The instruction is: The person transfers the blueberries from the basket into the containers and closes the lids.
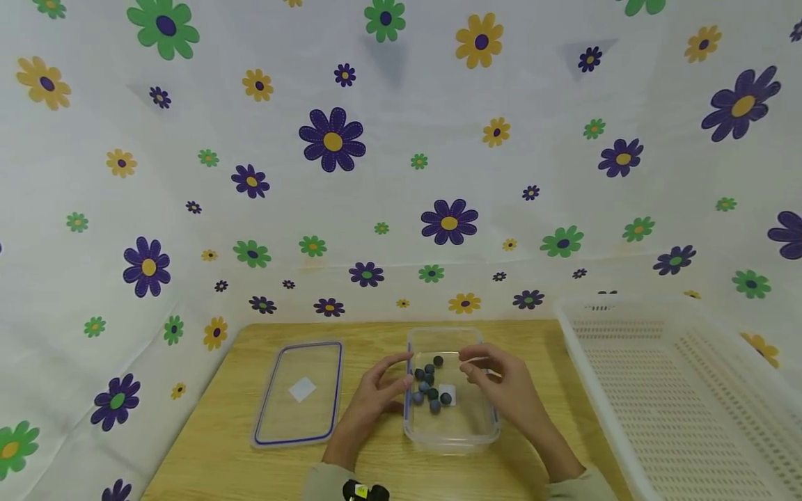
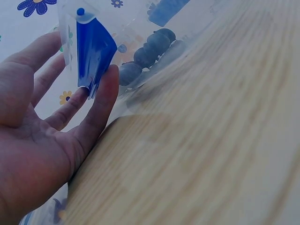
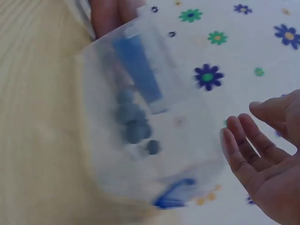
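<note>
A clear plastic food container with blue side clips stands on the table, its top uncovered. Several dark blueberries lie inside, mostly toward the left, beside a white square. At the container's left wall, my left hand has its thumb and fingers around a blue clip, seen closely in the left wrist view. My right hand hovers at the right wall, its fingers loosely bent and holding nothing. The right wrist view shows this hand apart from the blurred container.
To the left, a clear lid with a blue seal lies flat on the wooden table. A large white perforated basket takes up the right side. Behind the table hangs a flower-print cloth.
</note>
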A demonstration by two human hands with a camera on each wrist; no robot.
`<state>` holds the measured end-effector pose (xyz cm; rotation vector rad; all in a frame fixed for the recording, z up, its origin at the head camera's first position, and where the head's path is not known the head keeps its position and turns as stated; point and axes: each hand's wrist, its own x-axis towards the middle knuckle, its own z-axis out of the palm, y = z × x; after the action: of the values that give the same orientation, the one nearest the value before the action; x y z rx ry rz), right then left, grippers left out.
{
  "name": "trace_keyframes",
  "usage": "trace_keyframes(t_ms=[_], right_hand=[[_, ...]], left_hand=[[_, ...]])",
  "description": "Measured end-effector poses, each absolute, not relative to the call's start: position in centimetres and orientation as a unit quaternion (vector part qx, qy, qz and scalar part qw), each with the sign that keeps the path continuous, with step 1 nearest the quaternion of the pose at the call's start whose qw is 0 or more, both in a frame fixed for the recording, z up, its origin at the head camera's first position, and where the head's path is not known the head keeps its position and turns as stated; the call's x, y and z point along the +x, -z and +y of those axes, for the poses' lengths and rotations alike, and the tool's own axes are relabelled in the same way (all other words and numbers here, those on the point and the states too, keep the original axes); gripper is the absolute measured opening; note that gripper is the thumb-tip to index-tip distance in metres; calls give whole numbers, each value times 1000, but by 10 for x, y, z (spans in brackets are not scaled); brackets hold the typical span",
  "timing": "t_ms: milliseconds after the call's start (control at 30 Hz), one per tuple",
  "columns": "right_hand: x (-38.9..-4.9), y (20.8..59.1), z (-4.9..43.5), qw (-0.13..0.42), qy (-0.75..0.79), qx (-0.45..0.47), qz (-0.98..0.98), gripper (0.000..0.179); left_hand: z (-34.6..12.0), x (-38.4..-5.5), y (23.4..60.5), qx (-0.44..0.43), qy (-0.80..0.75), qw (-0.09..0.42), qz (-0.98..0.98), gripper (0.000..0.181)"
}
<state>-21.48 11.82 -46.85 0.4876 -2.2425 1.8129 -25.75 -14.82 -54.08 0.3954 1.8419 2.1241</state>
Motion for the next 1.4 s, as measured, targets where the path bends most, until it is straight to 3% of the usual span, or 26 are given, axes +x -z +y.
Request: trace_keyframes(t_ms=[367,533,667,900,1267,1400], right_hand=[[-192,362,186,212,-493,204,-819,22],[-205,352,229,263,-423,181,-848,27],[-222,365,252,272,-381,164,-868,25],[-250,396,283,194,-361,132,-903,26],[-280,448,307,-4,-410,92,-907,41],[-286,463,309,-34,-412,81,-907,43]], left_hand=[[-144,-263,534,147,-734,143,647,57],[-143,-265,532,156,-731,139,650,55],[-144,-265,533,154,-730,141,650,55],[-147,-262,538,142,-736,140,647,55],[-148,-260,542,146,-737,140,645,56],[-149,-260,541,141,-737,141,645,56]])
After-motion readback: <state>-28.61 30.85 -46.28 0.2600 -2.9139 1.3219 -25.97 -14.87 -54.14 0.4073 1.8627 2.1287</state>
